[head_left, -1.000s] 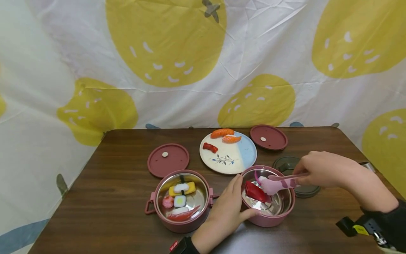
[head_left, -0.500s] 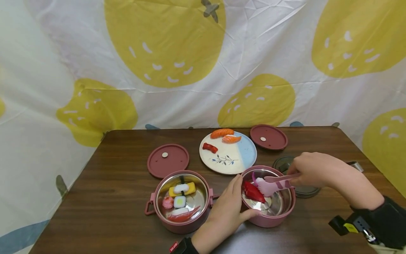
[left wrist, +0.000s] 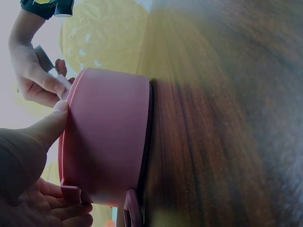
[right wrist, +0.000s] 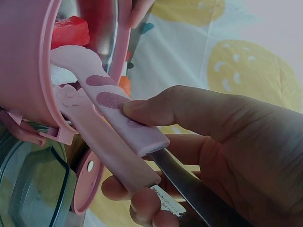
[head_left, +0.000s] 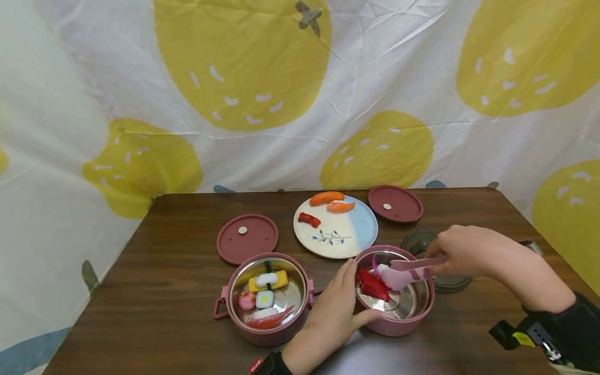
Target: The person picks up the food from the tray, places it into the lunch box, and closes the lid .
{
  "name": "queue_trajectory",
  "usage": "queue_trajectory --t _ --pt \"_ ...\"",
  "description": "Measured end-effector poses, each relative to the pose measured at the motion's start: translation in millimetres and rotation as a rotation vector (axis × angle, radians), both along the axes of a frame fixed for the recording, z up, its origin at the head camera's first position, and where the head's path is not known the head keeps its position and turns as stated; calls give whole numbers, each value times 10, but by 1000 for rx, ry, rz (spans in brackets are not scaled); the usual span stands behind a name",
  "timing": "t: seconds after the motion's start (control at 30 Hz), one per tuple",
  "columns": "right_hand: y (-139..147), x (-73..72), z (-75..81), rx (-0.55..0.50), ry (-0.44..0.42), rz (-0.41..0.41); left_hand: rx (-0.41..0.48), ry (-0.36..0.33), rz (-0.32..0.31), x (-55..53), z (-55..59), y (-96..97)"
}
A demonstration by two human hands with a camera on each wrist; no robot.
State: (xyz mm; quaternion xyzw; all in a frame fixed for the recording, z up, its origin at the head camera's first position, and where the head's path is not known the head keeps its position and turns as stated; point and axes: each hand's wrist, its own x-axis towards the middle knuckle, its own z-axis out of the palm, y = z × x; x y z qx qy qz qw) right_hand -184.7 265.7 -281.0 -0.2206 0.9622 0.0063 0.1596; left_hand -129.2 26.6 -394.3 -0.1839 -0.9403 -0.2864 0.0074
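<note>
My right hand point(head_left: 461, 250) pinches a pair of tongs point(right wrist: 113, 106) with pink paw-shaped tips and metal arms. Its tips dip into the right-hand pink pot point(head_left: 396, 327), around a toy sushi piece point(head_left: 375, 264) with white and purple parts, mostly hidden by them. Beside that, a red toy piece point(head_left: 373, 285) lies in the steel-lined pot. My left hand point(head_left: 328, 310) grips this pot from its left side, thumb point(left wrist: 51, 122) on the near rim and fingers point(left wrist: 71, 215) by a side handle.
Left of my hand stands a second pink pot point(head_left: 255, 332) holding several toy sushi pieces. Behind are a plate point(head_left: 330, 249) with orange and red toy pieces, a left maroon lid point(head_left: 248, 245) and a right maroon lid point(head_left: 405, 205). A green-tinted clear container point(right wrist: 33, 184) sits beyond the right-hand pot.
The right hand and tongs have shifted slightly left and inward over the pot. The red piece has shifted left with a turn. The left hand stays on the pot.
</note>
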Motion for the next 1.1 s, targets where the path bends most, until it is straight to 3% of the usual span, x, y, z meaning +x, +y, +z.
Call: queue_trajectory --t 0.4,0.7,0.9,1.1 --pt "-4 14 116 -49 32 -4 -16 24 -6 7 14 -44" --pt "-90 -17 352 -41 97 -8 -18 -5 -14 6 22 -39" --pt "-354 -143 491 -40 195 21 -2 28 -17 4 19 -49" --pt "-658 -396 399 -61 304 113 -18 33 -17 7 15 -25"
